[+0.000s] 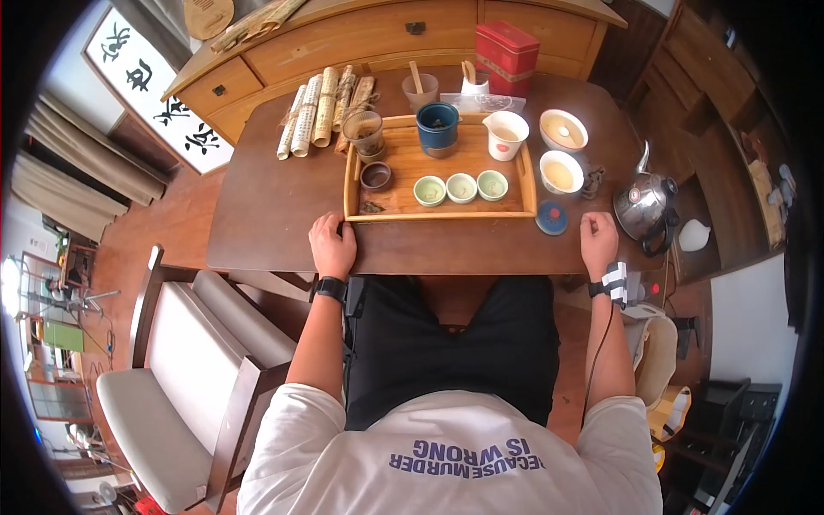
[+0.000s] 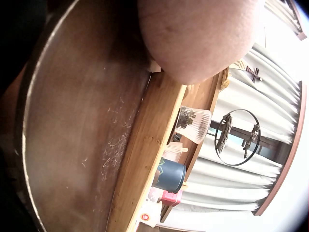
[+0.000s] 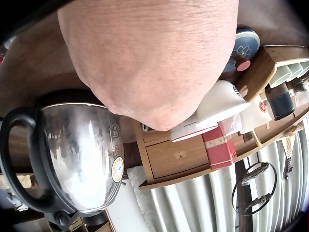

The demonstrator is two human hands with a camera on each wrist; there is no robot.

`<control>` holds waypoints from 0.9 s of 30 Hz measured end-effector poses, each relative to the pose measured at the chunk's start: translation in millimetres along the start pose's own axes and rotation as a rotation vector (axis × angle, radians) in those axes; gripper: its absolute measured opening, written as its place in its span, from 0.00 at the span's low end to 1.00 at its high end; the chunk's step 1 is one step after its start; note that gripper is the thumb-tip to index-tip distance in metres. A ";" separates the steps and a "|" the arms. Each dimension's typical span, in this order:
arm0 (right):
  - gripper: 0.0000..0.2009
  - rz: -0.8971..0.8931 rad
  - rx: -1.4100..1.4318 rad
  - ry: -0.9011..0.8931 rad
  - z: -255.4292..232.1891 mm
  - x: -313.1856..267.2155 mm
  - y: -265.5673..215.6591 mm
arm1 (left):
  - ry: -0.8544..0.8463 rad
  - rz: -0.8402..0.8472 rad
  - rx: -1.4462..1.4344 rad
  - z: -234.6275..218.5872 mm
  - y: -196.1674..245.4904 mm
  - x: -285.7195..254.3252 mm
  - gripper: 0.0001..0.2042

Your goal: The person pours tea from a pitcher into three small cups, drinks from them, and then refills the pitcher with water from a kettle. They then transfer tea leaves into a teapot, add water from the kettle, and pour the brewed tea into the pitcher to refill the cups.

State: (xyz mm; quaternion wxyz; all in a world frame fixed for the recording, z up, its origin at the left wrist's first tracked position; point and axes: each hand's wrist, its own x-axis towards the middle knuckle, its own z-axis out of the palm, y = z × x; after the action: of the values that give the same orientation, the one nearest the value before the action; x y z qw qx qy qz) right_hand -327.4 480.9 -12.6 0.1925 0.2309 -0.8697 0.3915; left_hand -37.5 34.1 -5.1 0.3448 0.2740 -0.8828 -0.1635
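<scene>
My left hand [image 1: 333,246] rests on the table at the front left corner of a wooden tea tray [image 1: 446,217], holding nothing. On the table at the right lies my right hand [image 1: 598,240], loosely curled with nothing in it. It is between a blue lid [image 1: 552,218] and a steel kettle [image 1: 642,204]. Three pale green cups [image 1: 462,188] stand in a row on the tray. Behind them are a blue tea mug [image 1: 437,125] and a white pitcher [image 1: 505,137]. A small brown cup [image 1: 376,177] and a ribbed glass [image 1: 364,130] occupy the tray's left side.
Two white bowls [image 1: 562,172] stand right of the tray. Bamboo scrolls [image 1: 316,107] lie at the back left, and a red box [image 1: 506,58] is at the back. A chair [image 1: 176,369] stands to the left; a wooden cabinet [image 1: 360,43] is behind the table.
</scene>
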 end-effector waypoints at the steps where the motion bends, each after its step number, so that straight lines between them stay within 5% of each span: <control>1: 0.04 0.000 -0.002 0.000 -0.5 -0.3 -0.9 | -0.002 -0.003 -0.001 -0.5 0.6 -0.1 0.07; 27: 0.04 0.005 0.011 0.002 -0.5 -0.4 0.0 | 0.007 0.011 -0.005 0.0 0.7 0.7 0.07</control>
State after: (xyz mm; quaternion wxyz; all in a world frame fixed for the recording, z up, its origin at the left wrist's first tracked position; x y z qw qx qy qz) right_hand -327.0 481.3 -12.5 0.1913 0.2294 -0.8679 0.3968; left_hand -38.2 34.2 -4.4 0.3496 0.2690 -0.8826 -0.1626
